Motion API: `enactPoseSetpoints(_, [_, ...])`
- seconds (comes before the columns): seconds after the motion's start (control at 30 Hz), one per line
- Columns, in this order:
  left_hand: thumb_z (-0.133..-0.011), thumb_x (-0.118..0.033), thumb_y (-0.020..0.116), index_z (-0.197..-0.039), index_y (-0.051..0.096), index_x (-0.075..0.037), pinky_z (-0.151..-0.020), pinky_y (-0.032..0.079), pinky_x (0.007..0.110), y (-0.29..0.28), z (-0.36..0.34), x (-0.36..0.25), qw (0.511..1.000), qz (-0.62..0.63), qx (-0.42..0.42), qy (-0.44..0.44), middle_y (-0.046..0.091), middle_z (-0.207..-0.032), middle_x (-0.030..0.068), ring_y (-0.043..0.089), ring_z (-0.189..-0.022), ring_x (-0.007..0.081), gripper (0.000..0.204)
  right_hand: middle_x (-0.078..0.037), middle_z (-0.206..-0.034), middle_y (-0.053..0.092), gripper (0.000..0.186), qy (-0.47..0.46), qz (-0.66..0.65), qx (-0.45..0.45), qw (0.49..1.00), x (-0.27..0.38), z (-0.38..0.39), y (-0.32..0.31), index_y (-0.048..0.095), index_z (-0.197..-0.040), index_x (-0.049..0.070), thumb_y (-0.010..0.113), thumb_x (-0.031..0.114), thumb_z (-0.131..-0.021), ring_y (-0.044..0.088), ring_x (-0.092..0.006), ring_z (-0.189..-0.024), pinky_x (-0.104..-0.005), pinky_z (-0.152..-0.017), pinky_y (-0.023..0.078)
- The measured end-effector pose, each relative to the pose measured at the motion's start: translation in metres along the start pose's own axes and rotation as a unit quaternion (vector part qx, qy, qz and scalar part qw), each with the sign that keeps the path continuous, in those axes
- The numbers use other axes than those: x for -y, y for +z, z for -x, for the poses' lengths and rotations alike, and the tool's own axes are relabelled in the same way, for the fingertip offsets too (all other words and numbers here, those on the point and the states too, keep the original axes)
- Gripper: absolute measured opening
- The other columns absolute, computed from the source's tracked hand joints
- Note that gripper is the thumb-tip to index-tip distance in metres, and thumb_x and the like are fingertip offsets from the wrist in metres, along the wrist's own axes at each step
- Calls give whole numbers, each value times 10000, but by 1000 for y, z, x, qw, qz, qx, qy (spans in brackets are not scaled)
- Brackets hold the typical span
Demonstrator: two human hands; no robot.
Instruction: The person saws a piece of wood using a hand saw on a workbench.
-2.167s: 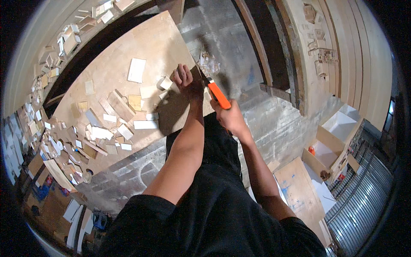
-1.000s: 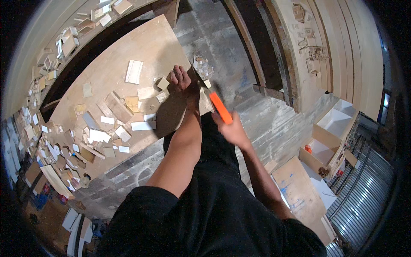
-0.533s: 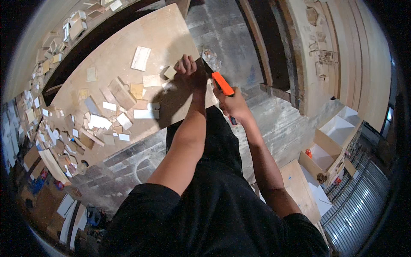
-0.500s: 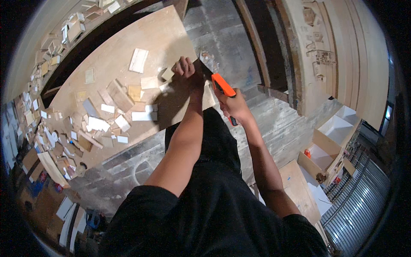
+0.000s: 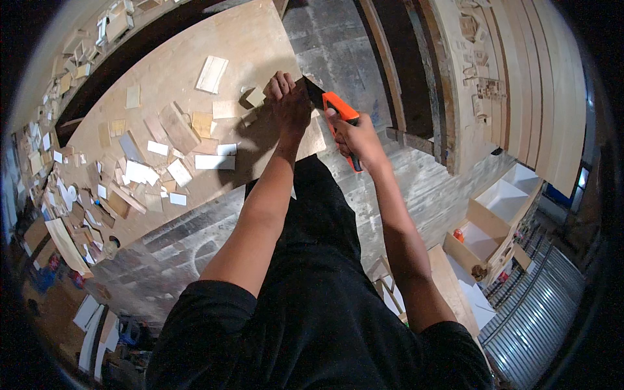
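A handsaw with an orange and black handle is gripped in my right hand, just off the right edge of the wooden worktable. Its dark blade reaches up and left, close beside my left hand. My left hand rests at that table edge with fingers curled; whatever lies beneath them is hidden by the hand and its shadow. Next to it sit a small wood block and a flat pale piece.
Several wood and white offcuts litter the table's left side. Boards lie on a bench at far right. Below that stands an open compartmented box near corrugated metal sheeting. Concrete floor shows between.
My right hand has moved the saw slightly forward along the table edge, away from my body. My left hand stays at the edge, still curled. The whole view has shifted a little.
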State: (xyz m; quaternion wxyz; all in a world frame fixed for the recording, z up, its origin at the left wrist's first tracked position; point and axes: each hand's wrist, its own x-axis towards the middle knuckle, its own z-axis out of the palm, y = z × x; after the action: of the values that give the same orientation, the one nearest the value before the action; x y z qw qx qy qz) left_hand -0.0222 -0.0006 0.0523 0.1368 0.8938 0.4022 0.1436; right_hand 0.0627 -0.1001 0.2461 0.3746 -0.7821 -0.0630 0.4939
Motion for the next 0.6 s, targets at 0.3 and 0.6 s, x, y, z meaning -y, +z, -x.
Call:
enactPoseSetpoints(0.3, [-859,-210,586,-1384,469,51,-1180,213,591,0,-1,-3,999,18,-51,-1,417,-1480,295,346,-1399,470,597,-4,-555,464,490,-118,97,-103,983,-21,28,19,541,-666,-13,758,360,-898,404,-108,-562,-342,-522,391])
enactPoseSetpoints(0.6, [-873,-231,590,-1383,479,1,-1163,216,616,13,1,-2,997,41,-54,-27,410,-1504,276,355,-1409,447,571,15,-567,423,550,-90,76,-67,991,-22,16,16,545,-697,-35,674,436,-951,381,-92,-587,-347,-522,370])
